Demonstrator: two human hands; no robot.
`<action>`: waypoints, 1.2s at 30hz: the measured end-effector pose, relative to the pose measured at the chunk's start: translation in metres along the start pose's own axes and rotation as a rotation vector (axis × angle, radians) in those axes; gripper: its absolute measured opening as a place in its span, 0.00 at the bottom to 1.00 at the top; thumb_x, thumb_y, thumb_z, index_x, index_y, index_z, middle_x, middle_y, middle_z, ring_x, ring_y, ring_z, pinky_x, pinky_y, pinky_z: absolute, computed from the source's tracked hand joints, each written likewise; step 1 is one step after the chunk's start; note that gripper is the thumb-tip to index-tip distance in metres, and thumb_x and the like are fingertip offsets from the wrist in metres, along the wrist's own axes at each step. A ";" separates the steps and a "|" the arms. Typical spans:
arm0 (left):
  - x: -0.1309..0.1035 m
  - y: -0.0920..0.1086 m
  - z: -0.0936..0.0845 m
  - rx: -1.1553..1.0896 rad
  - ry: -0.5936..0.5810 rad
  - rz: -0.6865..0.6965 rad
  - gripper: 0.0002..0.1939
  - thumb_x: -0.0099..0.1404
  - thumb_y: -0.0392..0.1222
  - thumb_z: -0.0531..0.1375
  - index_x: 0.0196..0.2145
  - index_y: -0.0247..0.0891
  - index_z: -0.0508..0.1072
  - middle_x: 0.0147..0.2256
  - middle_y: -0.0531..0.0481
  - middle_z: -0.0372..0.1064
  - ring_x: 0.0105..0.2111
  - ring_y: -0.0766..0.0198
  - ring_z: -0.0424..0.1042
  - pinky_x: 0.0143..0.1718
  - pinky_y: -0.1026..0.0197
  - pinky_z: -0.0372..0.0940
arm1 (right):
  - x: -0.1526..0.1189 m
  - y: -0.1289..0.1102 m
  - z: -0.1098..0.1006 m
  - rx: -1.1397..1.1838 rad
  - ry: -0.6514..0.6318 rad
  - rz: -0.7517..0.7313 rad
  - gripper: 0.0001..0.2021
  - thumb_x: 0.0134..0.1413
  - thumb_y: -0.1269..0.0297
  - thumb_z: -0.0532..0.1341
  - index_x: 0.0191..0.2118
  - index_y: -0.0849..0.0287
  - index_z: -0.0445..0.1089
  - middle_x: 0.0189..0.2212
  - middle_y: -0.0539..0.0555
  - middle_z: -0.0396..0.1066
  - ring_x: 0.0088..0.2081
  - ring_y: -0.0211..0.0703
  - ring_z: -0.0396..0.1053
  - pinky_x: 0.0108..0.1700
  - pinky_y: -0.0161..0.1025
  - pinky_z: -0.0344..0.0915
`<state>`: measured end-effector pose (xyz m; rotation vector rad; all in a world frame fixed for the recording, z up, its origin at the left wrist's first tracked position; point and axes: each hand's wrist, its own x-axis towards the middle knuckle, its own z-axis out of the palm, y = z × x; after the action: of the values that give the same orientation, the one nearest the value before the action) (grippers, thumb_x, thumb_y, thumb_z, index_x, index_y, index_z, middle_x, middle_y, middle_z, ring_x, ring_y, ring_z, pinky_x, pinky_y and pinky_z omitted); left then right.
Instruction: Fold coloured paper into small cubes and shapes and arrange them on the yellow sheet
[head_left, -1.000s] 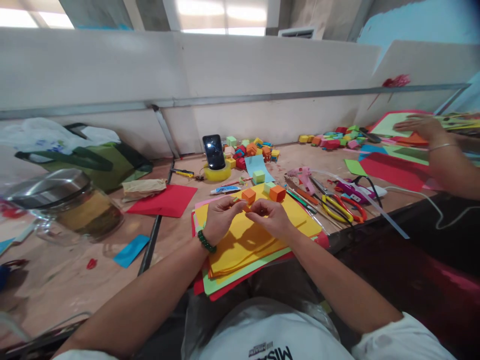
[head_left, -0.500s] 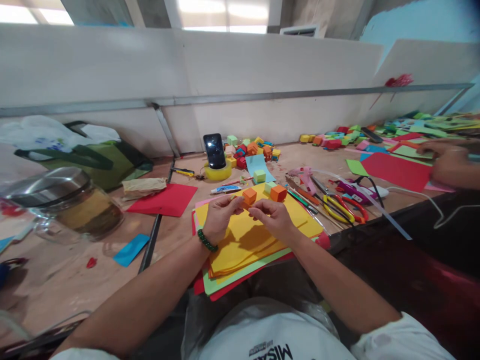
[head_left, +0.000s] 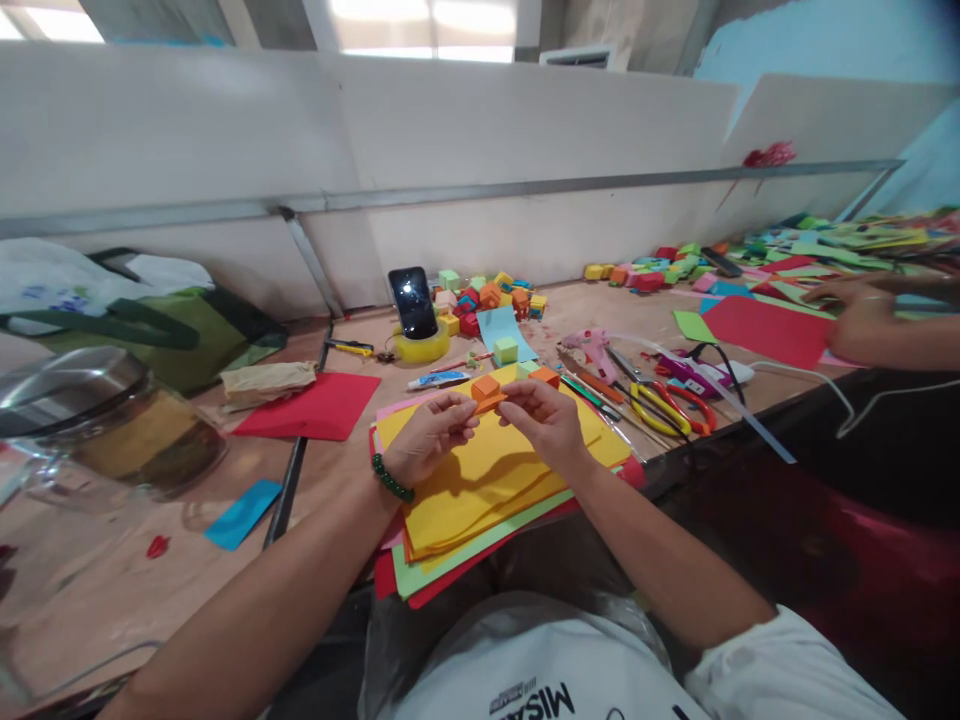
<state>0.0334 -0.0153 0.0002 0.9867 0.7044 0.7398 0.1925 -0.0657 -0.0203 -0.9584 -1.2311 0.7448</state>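
Observation:
Between my two hands is a small folded piece of orange paper (head_left: 490, 402). My left hand (head_left: 435, 428) pinches its left end, and a dark green bead bracelet circles that wrist. At the right end, the closed fingertips of my right hand (head_left: 546, 420) grip it. Both hands are above a stack of yellow paper sheets (head_left: 480, 500), which has green and red sheets under it. Just behind the fingers sit an orange paper cube (head_left: 485, 387) and another orange cube (head_left: 545, 376), partly hidden by my right hand. A pale green cube (head_left: 505, 350) stands farther back.
A phone (head_left: 414, 303) leans in a yellow tape roll (head_left: 421, 345), beside a pile of coloured cubes (head_left: 491, 297). Pliers (head_left: 660, 408), a pink glue gun (head_left: 592, 350) and scissors lie right. A glass jug (head_left: 150, 440) stands left. Another person's hand (head_left: 870, 310) is far right.
The view has shifted slightly, so the table appears a little farther left. Both hands still hold the orange paper, which now lies flatter between the fingertips.

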 end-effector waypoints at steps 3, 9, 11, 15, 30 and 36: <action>0.000 -0.001 -0.005 0.062 -0.197 -0.104 0.17 0.45 0.43 0.72 0.29 0.33 0.73 0.20 0.54 0.68 0.19 0.74 0.65 0.22 0.71 0.61 | 0.002 0.000 -0.002 0.045 -0.065 0.066 0.21 0.45 0.45 0.65 0.37 0.58 0.69 0.22 0.49 0.70 0.22 0.36 0.68 0.27 0.38 0.70; 0.001 -0.004 -0.007 0.034 -0.367 -0.139 0.16 0.50 0.46 0.70 0.30 0.35 0.69 0.23 0.52 0.70 0.17 0.74 0.65 0.18 0.71 0.57 | 0.002 0.004 -0.007 0.015 -0.096 0.092 0.19 0.45 0.51 0.65 0.40 0.59 0.70 0.22 0.47 0.69 0.23 0.33 0.66 0.26 0.34 0.67; 0.000 -0.004 -0.006 0.031 -0.370 -0.116 0.17 0.50 0.47 0.70 0.30 0.35 0.68 0.22 0.52 0.69 0.16 0.75 0.62 0.17 0.72 0.55 | 0.002 0.004 -0.007 0.021 -0.099 0.091 0.18 0.45 0.53 0.66 0.40 0.59 0.70 0.22 0.47 0.69 0.23 0.33 0.65 0.27 0.34 0.67; -0.001 -0.006 -0.005 0.039 -0.343 -0.114 0.17 0.52 0.46 0.69 0.30 0.35 0.67 0.21 0.53 0.67 0.16 0.75 0.60 0.17 0.72 0.54 | 0.002 0.002 -0.007 0.011 -0.071 0.090 0.17 0.45 0.52 0.66 0.37 0.59 0.70 0.22 0.47 0.68 0.23 0.33 0.65 0.27 0.34 0.66; 0.000 -0.015 -0.003 0.070 -0.379 -0.257 0.11 0.59 0.43 0.64 0.29 0.30 0.73 0.25 0.43 0.74 0.21 0.67 0.71 0.23 0.67 0.65 | 0.005 0.013 -0.002 0.007 -0.090 0.223 0.16 0.39 0.59 0.68 0.34 0.60 0.68 0.20 0.44 0.66 0.20 0.33 0.66 0.25 0.34 0.63; 0.000 -0.015 -0.004 0.084 -0.337 -0.252 0.10 0.57 0.42 0.65 0.31 0.30 0.74 0.21 0.49 0.70 0.17 0.72 0.65 0.18 0.70 0.60 | 0.006 0.014 -0.004 0.048 -0.121 0.223 0.17 0.39 0.57 0.69 0.33 0.61 0.67 0.19 0.46 0.68 0.19 0.34 0.67 0.25 0.34 0.63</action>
<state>0.0339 -0.0187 -0.0147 1.0447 0.5539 0.3146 0.1981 -0.0555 -0.0305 -1.0337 -1.2165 1.0163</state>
